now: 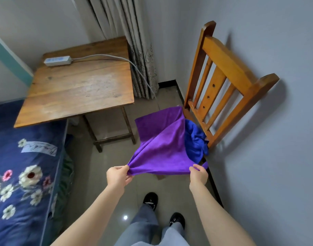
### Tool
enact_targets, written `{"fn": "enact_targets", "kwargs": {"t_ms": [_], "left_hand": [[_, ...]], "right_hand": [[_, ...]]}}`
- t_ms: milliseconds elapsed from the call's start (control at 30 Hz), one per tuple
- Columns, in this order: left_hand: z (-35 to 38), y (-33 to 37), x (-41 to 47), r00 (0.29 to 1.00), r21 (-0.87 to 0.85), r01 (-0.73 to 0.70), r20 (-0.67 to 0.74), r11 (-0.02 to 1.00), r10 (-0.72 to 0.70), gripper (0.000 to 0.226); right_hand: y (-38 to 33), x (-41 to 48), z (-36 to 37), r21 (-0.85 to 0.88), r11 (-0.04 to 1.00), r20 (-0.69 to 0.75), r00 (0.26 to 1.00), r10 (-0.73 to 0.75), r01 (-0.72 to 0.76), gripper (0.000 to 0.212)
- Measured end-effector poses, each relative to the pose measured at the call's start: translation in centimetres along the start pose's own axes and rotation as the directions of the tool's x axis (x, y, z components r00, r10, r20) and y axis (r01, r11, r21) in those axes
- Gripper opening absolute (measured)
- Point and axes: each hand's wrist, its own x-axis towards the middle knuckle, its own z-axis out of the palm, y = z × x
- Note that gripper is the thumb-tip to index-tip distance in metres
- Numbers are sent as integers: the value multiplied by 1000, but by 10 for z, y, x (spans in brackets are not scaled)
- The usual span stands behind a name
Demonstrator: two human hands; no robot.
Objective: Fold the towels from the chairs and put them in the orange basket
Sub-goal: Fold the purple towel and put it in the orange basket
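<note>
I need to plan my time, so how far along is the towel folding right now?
Nothing looks finished: no folded towel shows, and the orange basket is out of view. In hand: the left hand and right hand each pinch a corner of the purple towel, stretched out unfolded. Left: fold it, then the blue towel crumpled on the chair, and basket both.

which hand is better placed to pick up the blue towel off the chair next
Right, probably. The right hand is nearer the blue towel on the chair; the left hand sits farther across. Both now pinch the purple towel, so one must let go first.
</note>
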Motion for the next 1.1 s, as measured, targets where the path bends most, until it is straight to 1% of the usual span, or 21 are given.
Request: {"fn": "enact_targets", "kwargs": {"t_ms": [33, 67, 167, 200, 267, 300, 333, 367, 400, 433, 467, 500, 600, 667, 700, 733, 767, 833, 900, 1000, 1100], "left_hand": [[-3, -6, 6, 998, 91, -47, -29, 995, 50, 10], [-5, -12, 12, 995, 182, -90, -33, 979, 97, 17], [-6, -25, 17, 979, 326, -199, 115, 924, 170, 32], [-7, -29, 16, 966, 371, -241, 183, 897, 184, 34], [-10, -34, 16, 925, 479, -350, 310, 805, 218, 34], [-12, -36, 16, 892, 532, -426, 383, 732, 240, 31], [-14, -38, 15, 853, 588, -505, 450, 631, 263, 30], [-16, -41, 15, 805, 645, -592, 505, 483, 312, 34], [-17, -45, 17, 731, 670, -676, 557, 306, 394, 35], [-17, -50, 18, 649, 668, -729, 607, 149, 459, 32], [-18, -55, 18, 569, 661, -750, 640, 7, 517, 31], [-21, -56, 16, 519, 668, -741, 637, -71, 571, 32], [-27, -49, 13, 438, 642, -759, 629, -110, 642, 31], [-35, -49, 15, 348, 551, -820, 695, -156, 629, 26], [-40, -50, 15, 356, 501, -857, 744, -121, 566, 19], [-44, -49, 13, 381, 460, -887, 776, -39, 504, 10], [-48, -49, 13, 434, 460, -886, 784, 56, 444, 6], [-54, -49, 6, 574, 530, -819, 764, 221, 294, 12], [-56, -49, 4, 635, 547, -761, 737, 349, 230, 24], [-56, -46, 4, 684, 565, -686, 716, 458, 141, 21], [-55, -45, 4, 687, 567, -644, 724, 513, 62, 21]], "right_hand": [[-2, 0, -12, -173, 978, 53, 992, -113, 120, 18], [-3, 1, -24, -307, 924, 145, 971, -192, 228, 16], [-10, 3, -62, -496, 710, 466, 843, -269, 500, 28], [-13, 4, -75, -575, 580, 550, 798, -248, 577, 33], [-22, 7, -94, -719, 226, 627, 754, -196, 657, 33], [-28, 3, -101, -749, 29, 639, 734, -230, 662, 29], [-34, -2, -107, -738, -140, 662, 669, -338, 660, 25], [-38, -3, -112, -711, -287, 696, 583, -420, 642, 24], [-40, -4, -115, -682, -390, 728, 527, -438, 619, 29], [-40, -3, -118, -658, -445, 747, 452, -488, 607, 34], [-40, -3, -120, -637, -469, 761, 403, -508, 612, 35], [-42, -2, -122, -605, -496, 785, 365, -500, 622, 34], [-53, -6, -129, -478, -539, 877, 350, -328, 694, 24], [-63, -11, -135, -475, -491, 879, 422, -223, 731, 8], [-68, -12, -138, -486, -487, 871, 447, -203, 725, 3], [-70, -12, -141, -498, -487, 863, 464, -199, 717, 1], [-72, -12, -144, -510, -493, 855, 478, -202, 705, 3], [-75, -14, -149, -537, -451, 839, 508, -197, 713, 7], [-80, -15, -154, -570, -421, 815, 552, -177, 706, 9], [-91, -20, -161, -612, -412, 771, 624, -123, 675, 18], [-105, -31, -163, -626, -397, 727, 687, 16, 672, 32]]}}
